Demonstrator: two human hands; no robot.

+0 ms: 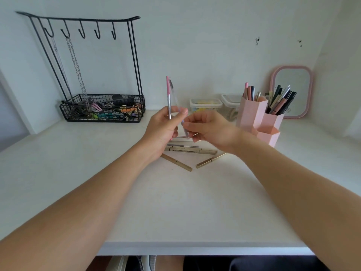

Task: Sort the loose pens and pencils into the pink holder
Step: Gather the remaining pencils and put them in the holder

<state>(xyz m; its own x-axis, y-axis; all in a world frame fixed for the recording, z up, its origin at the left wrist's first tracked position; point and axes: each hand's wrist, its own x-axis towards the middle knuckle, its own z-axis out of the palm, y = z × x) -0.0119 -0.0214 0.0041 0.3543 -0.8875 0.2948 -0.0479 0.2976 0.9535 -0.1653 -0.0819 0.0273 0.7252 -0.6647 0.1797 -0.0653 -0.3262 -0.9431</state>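
Two bare forearms are reaching in from the near edge of the white desk [136, 202], converging above its middle. Landmark for all positions: the pink holder [257, 118], standing on the desk at the right.

Nearest of the loose items, two gold pencils [176, 162] are lying flat on the desk, well to the left of the pink holder and nearer the onlooker, their inner ends angling toward each other without touching. Just beyond them, a small heap of beige pens [187, 149] is lying crosswise, partly hidden under the hands.

Above that heap, the left hand [162, 132] is gripping a pink-and-silver pen [168, 98] upright, thumb and fingers closed round its lower shaft, pink end pointing up. The right hand [211, 130], to the left of the pink holder and close to it, is pinching a thin clear or pale item beside the pen; blur is making its identity impossible to tell. The two hands are almost touching.

The pink holder itself is showing three hexagonal tubes of different heights; the two taller ones are holding pens and pencils standing upright or leaning, and the shortest front one is showing no contents from this angle.

Behind the holder to the left, two clear lidded boxes [207, 106] are sitting by the wall. Behind it to the right, a pink-framed mirror [292, 91] is leaning against the wall. Far to the left, a black wire rack [101, 108] with hooks is holding hanging chains and a basket of clips.
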